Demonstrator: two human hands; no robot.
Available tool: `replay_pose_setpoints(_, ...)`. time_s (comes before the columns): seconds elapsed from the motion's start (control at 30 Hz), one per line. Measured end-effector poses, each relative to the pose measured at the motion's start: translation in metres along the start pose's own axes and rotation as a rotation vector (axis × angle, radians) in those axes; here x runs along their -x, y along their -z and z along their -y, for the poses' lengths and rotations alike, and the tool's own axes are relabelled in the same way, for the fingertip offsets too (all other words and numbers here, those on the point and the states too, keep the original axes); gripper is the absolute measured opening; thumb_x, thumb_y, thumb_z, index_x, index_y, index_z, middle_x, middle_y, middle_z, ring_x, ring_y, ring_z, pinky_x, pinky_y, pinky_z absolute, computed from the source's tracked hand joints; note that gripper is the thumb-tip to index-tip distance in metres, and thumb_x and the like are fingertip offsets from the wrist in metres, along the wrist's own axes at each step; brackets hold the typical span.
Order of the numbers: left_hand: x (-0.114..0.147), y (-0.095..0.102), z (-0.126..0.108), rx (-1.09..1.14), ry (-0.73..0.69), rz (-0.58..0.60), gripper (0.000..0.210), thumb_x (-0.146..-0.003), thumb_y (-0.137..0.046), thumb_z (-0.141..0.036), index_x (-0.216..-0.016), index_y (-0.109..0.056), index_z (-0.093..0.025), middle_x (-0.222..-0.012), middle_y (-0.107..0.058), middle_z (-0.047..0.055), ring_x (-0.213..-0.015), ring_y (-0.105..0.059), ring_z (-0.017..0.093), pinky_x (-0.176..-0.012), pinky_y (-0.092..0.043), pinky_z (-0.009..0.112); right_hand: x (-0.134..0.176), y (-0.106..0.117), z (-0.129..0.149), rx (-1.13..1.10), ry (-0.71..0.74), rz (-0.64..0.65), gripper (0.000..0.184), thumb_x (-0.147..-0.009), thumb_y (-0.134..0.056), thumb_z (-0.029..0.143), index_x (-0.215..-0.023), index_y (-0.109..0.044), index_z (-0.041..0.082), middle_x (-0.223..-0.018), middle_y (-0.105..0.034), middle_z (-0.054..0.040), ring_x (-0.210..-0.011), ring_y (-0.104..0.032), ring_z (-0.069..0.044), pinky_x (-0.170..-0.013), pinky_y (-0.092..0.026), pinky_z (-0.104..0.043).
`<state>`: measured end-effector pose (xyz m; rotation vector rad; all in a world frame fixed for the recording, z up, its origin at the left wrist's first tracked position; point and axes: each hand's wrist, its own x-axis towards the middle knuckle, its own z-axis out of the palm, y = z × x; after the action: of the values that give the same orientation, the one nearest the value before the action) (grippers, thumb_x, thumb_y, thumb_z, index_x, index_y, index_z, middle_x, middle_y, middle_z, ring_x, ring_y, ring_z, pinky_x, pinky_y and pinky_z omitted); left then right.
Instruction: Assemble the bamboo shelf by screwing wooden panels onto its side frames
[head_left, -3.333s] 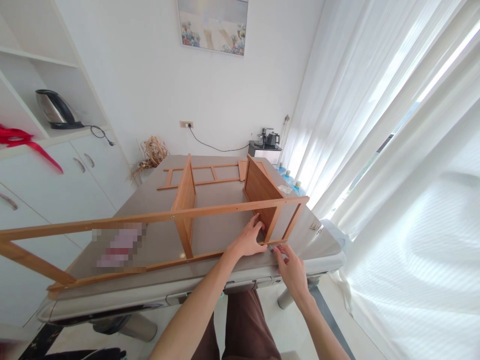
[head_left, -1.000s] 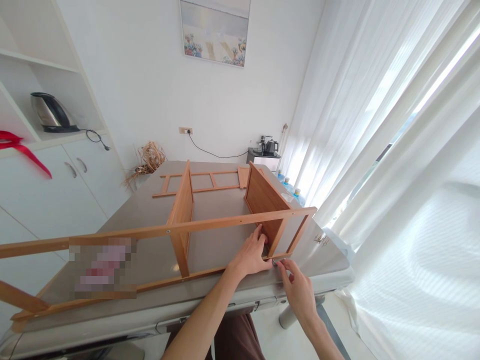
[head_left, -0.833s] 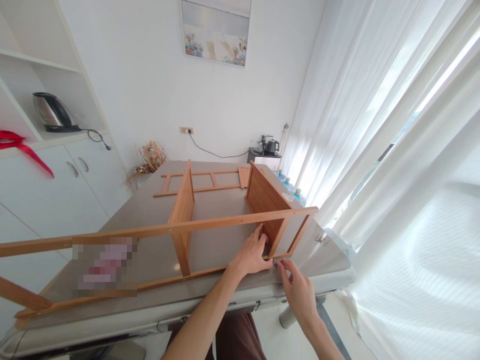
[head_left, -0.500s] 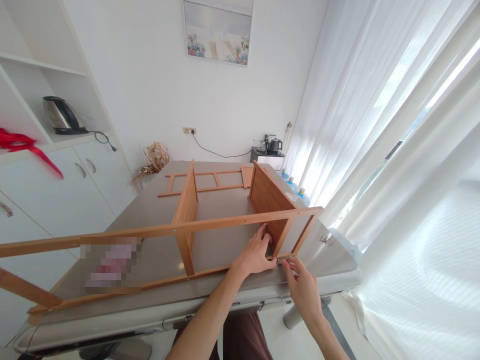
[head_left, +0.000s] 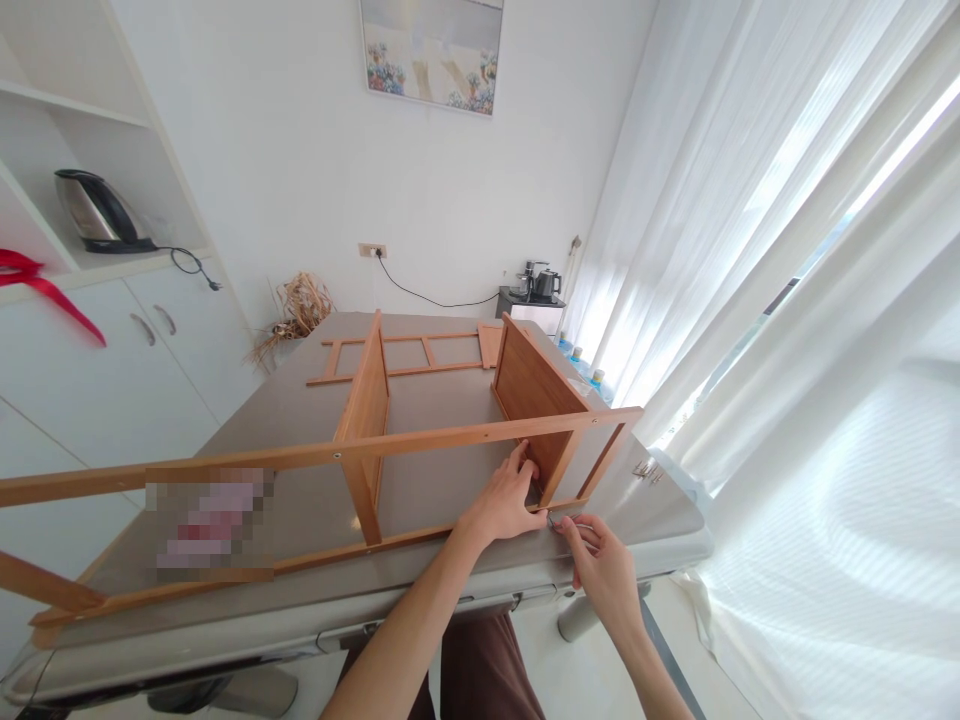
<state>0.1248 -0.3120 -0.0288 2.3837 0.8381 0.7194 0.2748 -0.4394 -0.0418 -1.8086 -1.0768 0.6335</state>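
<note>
One long, ladder-like frame of reddish-brown wood (head_left: pixel 442 440), standing on its long edge along the near rim of a glossy grey-beige table (head_left: pixel 667 512), with a flat brown wooden left panel (head_left: pixel 364 400) and a similar right panel (head_left: pixel 534 385) reaching back from it. Left hand (head_left: pixel 504 503): clasped about the right panel's lower corner, fingers curled on its inner face, thumb at the frame's bottom rail. Right hand (head_left: pixel 602 568): thumb and forefinger pinching a small, thin, grey metal piece (head_left: pixel 553 522) just outside that rail (possibly a hex key; too small to tell). Hazards, as judged: the piece could slip if its tip is badly seated; the joint could gape if the clasp slackens; an outward push could tip the frame off the rim. Beyond: loose slim metal fasteners (head_left: pixel 646 471), which a stray elbow might scatter.
</note>
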Motion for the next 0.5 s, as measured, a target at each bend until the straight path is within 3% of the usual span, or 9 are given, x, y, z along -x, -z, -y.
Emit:
replay_pose_setpoints(0.27,0.001,0.002,0.0,-0.007,0.0,0.005,0.044,-0.071,-0.073,-0.037,-0.106,-0.05,-0.021,-0.158,-0.025,0.013,-0.137,-0.042,0.034,-0.111,-0.043,0.047,0.0,-0.008,-0.008,0.317,0.223,-0.088,0.036,-0.095,-0.043,0.059,-0.096,-0.058,0.026,-0.093,-0.075,-0.0003,-0.049,-0.057,-0.013,-0.054,-0.044,-0.026)
replay_pose_setpoints(0.43,0.0,0.004,-0.001,-0.004,0.006,0.015,0.045,-0.071,-0.073,-0.038,-0.106,-0.05,-0.021,-0.158,-0.024,0.013,-0.136,-0.043,0.034,-0.111,-0.043,0.047,-0.001,-0.008,-0.013,0.497,0.364,-0.084,0.038,-0.1,-0.035,0.055,-0.098,-0.061,0.027,-0.071,-0.07,0.0022,-0.051,-0.059,-0.015,-0.053,-0.039,-0.025)
replay_pose_setpoints(0.5,0.0,0.004,-0.001,-0.002,0.008,0.015,0.045,-0.071,-0.073,-0.038,-0.106,-0.05,-0.021,-0.158,-0.024,0.013,-0.135,-0.045,0.034,-0.11,-0.043,0.047,-0.001,-0.008,-0.013,0.546,0.415,-0.092,0.04,-0.1,-0.033,0.054,-0.101,-0.062,0.027,-0.072,-0.071,0.0011,-0.052,-0.06,-0.016,-0.052,-0.037,-0.025)
